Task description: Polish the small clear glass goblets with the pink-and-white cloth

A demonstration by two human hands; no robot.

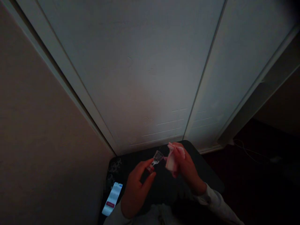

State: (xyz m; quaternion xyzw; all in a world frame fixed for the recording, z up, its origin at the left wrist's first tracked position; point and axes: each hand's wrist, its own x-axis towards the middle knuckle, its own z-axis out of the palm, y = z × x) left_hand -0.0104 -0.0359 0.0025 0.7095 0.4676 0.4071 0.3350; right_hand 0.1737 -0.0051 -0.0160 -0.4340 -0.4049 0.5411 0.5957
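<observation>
A small clear glass bottle (157, 157) with a reddish lower end is held between the thumb and fingers of my left hand (137, 187). It is tilted, its clear end pointing up and to the right. Just right of it, my right hand (186, 167) grips a crumpled pink cloth (172, 162), its fingers closed around the fabric. A thin pink part of the cloth reaches close to the glass; whether they touch is too dim to tell. Both hands are above a dark tabletop (194, 153).
A lit phone (112, 199) lies at the table's left side, beside some pale round patterns (115, 165). White panelled doors (145, 78) rise behind the table, with a wall (47, 125) at the left. A pale cable (250, 151) shows at the dark right.
</observation>
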